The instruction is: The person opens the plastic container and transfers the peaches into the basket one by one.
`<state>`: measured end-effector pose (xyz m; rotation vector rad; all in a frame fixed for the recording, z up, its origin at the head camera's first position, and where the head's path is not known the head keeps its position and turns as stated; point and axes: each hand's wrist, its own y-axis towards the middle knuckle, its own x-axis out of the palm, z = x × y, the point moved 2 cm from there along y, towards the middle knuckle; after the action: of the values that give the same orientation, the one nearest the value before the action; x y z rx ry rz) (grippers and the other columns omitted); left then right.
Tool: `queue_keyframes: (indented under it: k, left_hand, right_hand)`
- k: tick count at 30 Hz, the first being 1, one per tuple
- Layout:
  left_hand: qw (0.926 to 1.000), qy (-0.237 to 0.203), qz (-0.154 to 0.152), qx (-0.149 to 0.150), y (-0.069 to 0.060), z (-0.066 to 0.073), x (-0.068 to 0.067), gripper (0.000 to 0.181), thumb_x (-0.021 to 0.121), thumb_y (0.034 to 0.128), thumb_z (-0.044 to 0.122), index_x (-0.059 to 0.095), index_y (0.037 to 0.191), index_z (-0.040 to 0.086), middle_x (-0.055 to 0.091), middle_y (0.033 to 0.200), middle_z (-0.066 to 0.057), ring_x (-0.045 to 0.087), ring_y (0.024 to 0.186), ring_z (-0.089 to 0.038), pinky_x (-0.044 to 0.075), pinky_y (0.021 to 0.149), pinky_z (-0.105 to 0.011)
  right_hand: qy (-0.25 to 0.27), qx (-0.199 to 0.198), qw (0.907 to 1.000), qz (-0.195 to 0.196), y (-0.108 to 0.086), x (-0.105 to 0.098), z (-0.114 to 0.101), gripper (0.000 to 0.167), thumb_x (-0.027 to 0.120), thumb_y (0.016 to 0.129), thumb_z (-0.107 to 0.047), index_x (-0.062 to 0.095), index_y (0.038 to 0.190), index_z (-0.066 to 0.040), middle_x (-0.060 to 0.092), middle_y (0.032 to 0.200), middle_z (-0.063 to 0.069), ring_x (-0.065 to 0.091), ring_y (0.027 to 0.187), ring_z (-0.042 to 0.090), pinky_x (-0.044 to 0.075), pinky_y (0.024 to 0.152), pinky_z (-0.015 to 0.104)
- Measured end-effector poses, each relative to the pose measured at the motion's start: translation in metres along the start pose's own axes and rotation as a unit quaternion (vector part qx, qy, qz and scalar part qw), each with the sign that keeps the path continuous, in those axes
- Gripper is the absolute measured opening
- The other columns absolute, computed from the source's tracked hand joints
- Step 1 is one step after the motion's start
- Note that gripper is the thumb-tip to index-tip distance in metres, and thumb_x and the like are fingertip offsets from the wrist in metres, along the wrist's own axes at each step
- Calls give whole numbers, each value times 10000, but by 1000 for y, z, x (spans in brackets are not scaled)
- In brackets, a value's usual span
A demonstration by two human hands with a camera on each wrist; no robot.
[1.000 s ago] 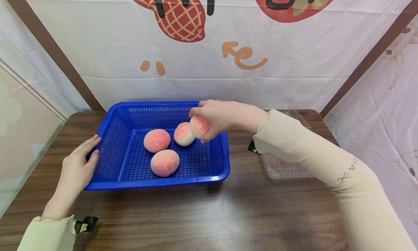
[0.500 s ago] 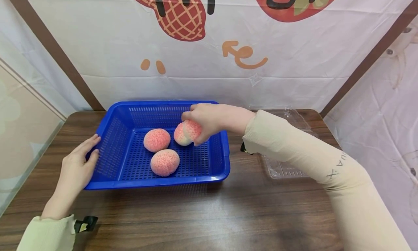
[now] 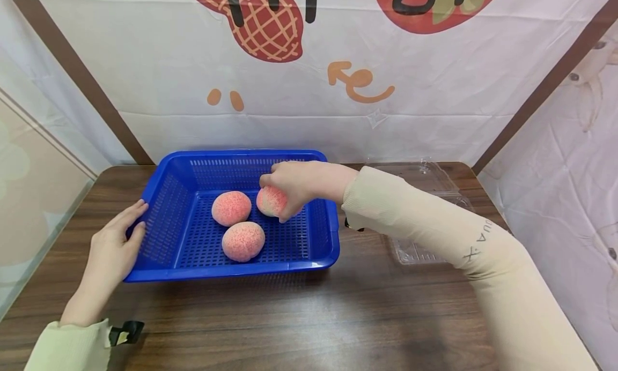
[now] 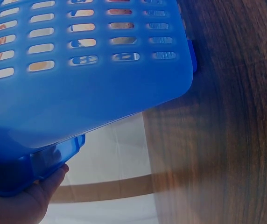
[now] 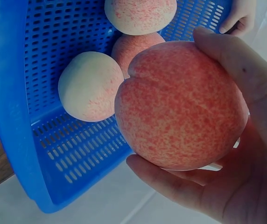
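My right hand (image 3: 294, 186) holds a peach (image 5: 180, 107), speckled pink, inside the right half of the blue plastic basket (image 3: 309, 264). Thumb and fingers curve round its sides in the right wrist view. Behind it there lies a paler peach (image 5: 90, 86), largely cream with a pink flush. Two more pink peaches, one farther back (image 3: 231, 208) and one nearer (image 3: 243, 242), rest on the slotted basket floor. My left hand (image 3: 112, 247) touches the basket's left rim with fairly straight fingers. In the left wrist view the basket's outer wall (image 4: 87, 98) hides most of this hand.
A clear plastic container (image 3: 415, 253) with a raised lid (image 3: 427, 175) stands right of the basket, partly behind the right sleeve (image 3: 401, 210). The brown wooden table (image 3: 270, 323) meets a printed white cloth (image 3: 309, 130) at the back.
My right hand has moved left and down with the peach, deeper into the basket, and now covers part of the neighbouring peach. My left hand and the basket have stayed in place.
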<state>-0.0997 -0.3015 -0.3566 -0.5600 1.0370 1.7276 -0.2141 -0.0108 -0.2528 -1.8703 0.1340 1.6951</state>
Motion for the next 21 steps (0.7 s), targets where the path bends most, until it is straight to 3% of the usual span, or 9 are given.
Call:
queue_keyframes:
  k: [21]
  left_hand:
    - [10000, -24, 51, 18, 0, -2, 1, 362, 451, 911, 36, 495, 1254, -70, 457, 1317, -229, 396, 1199, -459, 280, 969, -588]
  right_hand:
    - [-44, 235, 9980, -586, 30, 27, -14, 693, 709, 728, -442, 441, 1306, -168, 506, 1206, 39, 516, 1046, 168, 474, 849, 310]
